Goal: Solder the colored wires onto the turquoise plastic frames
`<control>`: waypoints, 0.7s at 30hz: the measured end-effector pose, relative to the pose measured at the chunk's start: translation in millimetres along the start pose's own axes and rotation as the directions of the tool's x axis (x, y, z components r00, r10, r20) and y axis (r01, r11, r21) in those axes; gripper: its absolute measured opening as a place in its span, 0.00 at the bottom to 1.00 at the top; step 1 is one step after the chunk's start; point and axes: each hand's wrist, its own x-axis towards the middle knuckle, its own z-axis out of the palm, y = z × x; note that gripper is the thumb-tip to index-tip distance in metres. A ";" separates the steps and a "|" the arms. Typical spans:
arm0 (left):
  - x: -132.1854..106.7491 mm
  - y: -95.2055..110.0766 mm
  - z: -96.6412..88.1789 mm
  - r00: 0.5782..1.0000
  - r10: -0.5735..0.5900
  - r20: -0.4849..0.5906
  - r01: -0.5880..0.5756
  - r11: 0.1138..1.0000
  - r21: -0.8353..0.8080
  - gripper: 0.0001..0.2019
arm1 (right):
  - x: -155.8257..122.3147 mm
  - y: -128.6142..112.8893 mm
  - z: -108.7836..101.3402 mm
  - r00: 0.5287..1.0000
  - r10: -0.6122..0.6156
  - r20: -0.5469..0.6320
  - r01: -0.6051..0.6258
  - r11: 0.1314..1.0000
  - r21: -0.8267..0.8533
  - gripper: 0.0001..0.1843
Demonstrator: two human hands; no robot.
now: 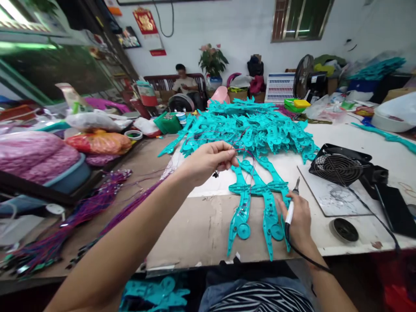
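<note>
Thin red and blue wires (249, 152) are pinched in the fingertips of my left hand (216, 159), raised over the table. They hang down toward several turquoise plastic parts (242, 206) lying side by side in front of me. My right hand (299, 219) grips a soldering iron (290, 211) by its white handle, its metal tip pointing up and away from me. That hand rests by the rightmost turquoise part, partly covering it. A small dark piece hangs just below my left hand, too small to make out.
A big heap of turquoise parts (253, 125) lies at the table's middle back. To the right are a black fan (339, 164), a board (341, 201) and a round tin (344, 229). Wire bundles (94, 208) cover the left side. A person (185, 82) sits far back.
</note>
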 end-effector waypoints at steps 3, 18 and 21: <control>-11.0 -3.5 1.4 0.999 0.007 0.044 -0.004 0.999 -0.055 0.09 | 32.3 -38.2 -10.4 0.988 -0.131 -0.087 0.152 0.938 0.313 0.16; -89.5 -69.9 -28.5 0.987 -0.148 0.059 0.156 0.973 -0.172 0.20 | 99.1 -85.3 -52.4 0.589 -0.486 0.646 -0.142 0.724 0.675 0.13; -91.2 -103.4 -17.6 0.955 -0.271 0.119 0.284 0.951 -0.119 0.20 | 134.9 -84.2 -28.5 0.597 -0.533 0.599 0.134 0.803 0.581 0.10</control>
